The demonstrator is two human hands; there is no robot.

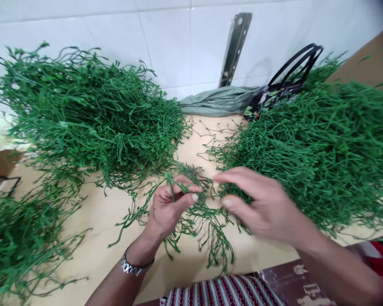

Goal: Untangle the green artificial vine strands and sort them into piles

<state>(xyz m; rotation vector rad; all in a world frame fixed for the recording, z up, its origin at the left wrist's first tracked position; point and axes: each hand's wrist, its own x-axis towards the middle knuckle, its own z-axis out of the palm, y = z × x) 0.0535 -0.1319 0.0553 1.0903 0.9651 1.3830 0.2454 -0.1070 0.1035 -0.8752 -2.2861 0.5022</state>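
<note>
Holding a green stem in the left hand, thumb and fingertips nearly together, just above loose stems on the table. Facing it, blurred, with thumb and fingers parted: the right hand. Flanked by a big left heap and a right heap. Beyond, between both heaps, lying by the white tiled wall: a grey-green cloth and a dark bag. Worn on the left wrist: a watch.

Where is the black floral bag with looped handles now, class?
At the head view's upper right, the bag sits between the crumpled grey-green cloth and the right pile of thin green stems, near the white tiled wall.
</note>
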